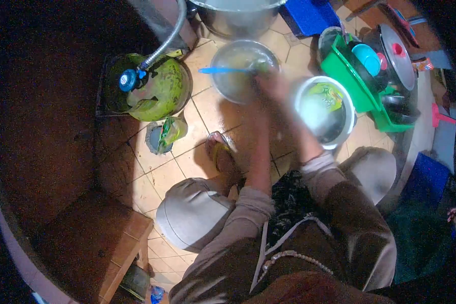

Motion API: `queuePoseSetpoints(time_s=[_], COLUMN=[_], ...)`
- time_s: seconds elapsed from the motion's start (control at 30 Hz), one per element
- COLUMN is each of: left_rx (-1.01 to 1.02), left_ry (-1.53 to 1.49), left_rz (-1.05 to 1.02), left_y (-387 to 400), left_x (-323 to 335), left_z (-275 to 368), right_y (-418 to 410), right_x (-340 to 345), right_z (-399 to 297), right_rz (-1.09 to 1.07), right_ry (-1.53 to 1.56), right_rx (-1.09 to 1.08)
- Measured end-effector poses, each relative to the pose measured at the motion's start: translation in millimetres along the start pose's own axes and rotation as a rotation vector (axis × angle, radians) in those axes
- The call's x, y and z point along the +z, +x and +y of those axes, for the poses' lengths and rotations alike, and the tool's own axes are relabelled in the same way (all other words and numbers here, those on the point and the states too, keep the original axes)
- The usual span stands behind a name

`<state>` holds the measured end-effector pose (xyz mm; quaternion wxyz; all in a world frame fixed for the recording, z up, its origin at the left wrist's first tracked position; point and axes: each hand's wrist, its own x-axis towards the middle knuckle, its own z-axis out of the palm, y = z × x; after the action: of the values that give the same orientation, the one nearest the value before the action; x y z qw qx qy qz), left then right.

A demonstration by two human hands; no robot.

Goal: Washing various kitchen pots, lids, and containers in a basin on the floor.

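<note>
Both hands are together over the right part of a round metal basin (222, 93), which holds cloudy liquid. Motion blurs my left hand (257, 93) and my right hand (276, 84), hiding their fingers. A slim blue plastic stick or handle (222, 70) lies across the basin's left side, its right end meeting the blurred hands. Which hand touches it, I cannot tell. Something greenish, too blurred to name, shows beside the fingers. Close by my right forearm is a white bucket (298, 99) with foamy water and a green plastic packet (328, 95) inside.
A green gas cylinder (167, 91) with a blue regulator (127, 80) stands left. Below it, a green packet (173, 131) leans over a round floor drain (154, 138). A large metal pot (237, 21) is ahead. A green dish basket (345, 76) with dishes stands right; a wooden bench (125, 250) is lower left.
</note>
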<state>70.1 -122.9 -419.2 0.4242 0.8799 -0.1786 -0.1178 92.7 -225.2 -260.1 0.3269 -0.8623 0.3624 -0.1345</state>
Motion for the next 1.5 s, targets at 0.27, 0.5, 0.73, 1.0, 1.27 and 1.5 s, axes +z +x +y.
queuePoseSetpoints(time_s=[0.27,0.5,0.73,1.0,1.27,1.5], left_rx=[-0.118,-0.155,-0.227,-0.191,-0.100,-0.045], left_ry=[-0.151,-0.151,-0.231,-0.096,-0.061,-0.031], left_rz=[-0.033,-0.049,-0.095,-0.130,-0.022,-0.053], left_y=[-13,-8,-12,-11,-13,1], left_x=[-54,-55,-72,-60,-73,-114], left_z=[69,49,73,63,87,135], right_y=[77,19,86,20,89,138], right_x=[33,45,32,35,19,-45], right_z=[40,41,54,42,46,57], right_rz=[0.107,0.046,0.060,-0.176,-0.005,0.303], right_ry=[-0.307,0.070,-0.340,-0.114,-0.354,0.058], right_rx=[-0.030,-0.207,-0.113,0.044,-0.144,0.140])
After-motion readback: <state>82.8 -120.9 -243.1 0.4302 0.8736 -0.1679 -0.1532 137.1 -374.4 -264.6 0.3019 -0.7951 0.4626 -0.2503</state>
